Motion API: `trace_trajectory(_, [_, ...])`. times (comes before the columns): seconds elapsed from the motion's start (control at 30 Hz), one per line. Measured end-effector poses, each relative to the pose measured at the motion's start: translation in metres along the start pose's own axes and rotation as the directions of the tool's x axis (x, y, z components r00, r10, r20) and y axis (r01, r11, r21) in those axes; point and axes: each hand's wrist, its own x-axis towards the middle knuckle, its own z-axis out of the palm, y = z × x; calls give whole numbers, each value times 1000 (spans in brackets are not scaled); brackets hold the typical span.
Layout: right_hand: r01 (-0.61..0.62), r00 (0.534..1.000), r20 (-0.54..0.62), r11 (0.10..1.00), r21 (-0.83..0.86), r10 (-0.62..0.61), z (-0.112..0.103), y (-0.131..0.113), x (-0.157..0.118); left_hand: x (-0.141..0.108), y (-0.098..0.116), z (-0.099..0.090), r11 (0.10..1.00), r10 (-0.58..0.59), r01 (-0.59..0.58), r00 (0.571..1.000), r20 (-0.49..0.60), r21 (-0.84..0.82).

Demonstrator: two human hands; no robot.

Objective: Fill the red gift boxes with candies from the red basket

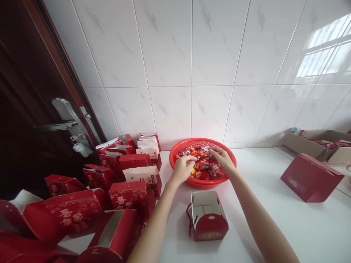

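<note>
A red plastic basket [173,160] holds many wrapped candies [205,166], mostly red, on the white countertop. Over its left side is my left hand [184,168], the fingers curled into a pinch; what they hold, if anything, is hidden. My right hand [223,159] reaches over the right side of the basket, fingertips down among the candies and closed on a wrapped candy. Just in front of the basket, between my forearms, stands a small red gift box [211,228] with its top open, a white inside and a dark red cord handle at its left.
Several red gift boxes [131,195] crowd the left side of the counter. At the right stands another red box [311,179], with a cardboard carton [307,148] of reddish cords behind it. A tiled wall [170,113] closes the back; a door handle [68,126] is at left.
</note>
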Motion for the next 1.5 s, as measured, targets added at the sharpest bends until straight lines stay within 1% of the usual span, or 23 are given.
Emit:
trace_trajectory(0.07, [-70,997,31,994,88,68,-2,-2,0,11,3,-1,983,-28,4,992,125,185])
trace_trajectory(0.1, [-97,995,50,988,118,91,-3,-3,0,15,3,-1,968,-50,5,984,173,249])
trace_trajectory(0.17, [-129,990,85,978,167,116,-5,-4,1,21,3,0,946,-94,16,969,226,324])
trace_trajectory(0.27, [-163,984,110,957,240,140,-6,-4,1,22,2,4,913,-133,20,958,253,406])
trace_trajectory(0.33, [-181,982,100,941,285,158,-5,-4,1,20,3,7,888,-149,10,951,269,459])
trace_trajectory(0.4, [-171,985,74,935,311,156,-4,-4,1,19,5,9,866,-167,4,945,281,500])
trace_trajectory(0.53, [-121,992,10,949,291,124,-4,-4,0,21,6,10,832,-204,3,931,302,554])
trace_trajectory(0.7, [-123,992,15,952,281,123,-4,-4,-1,28,1,11,818,-239,11,916,322,575])
trace_trajectory(0.8, [-99,995,1,969,226,101,-3,-4,-2,29,0,12,819,-238,17,920,312,573])
trace_trajectory(0.93, [-19,1000,-19,998,61,20,-1,-1,-1,27,0,11,828,-225,24,930,291,560])
trace_trajectory(1.07, [2,999,-39,1000,-8,-3,0,1,1,26,1,10,845,-196,11,937,290,535])
trace_trajectory(1.23, [26,997,-69,992,-122,-35,0,4,5,22,2,9,859,-164,-28,931,327,511])
trace_trajectory(1.4, [34,995,-86,966,-255,-58,0,6,6,18,4,9,864,-130,-54,936,326,500])
trace_trajectory(1.5, [29,994,-89,946,-322,-61,1,7,6,19,3,9,864,-122,-76,928,353,498])
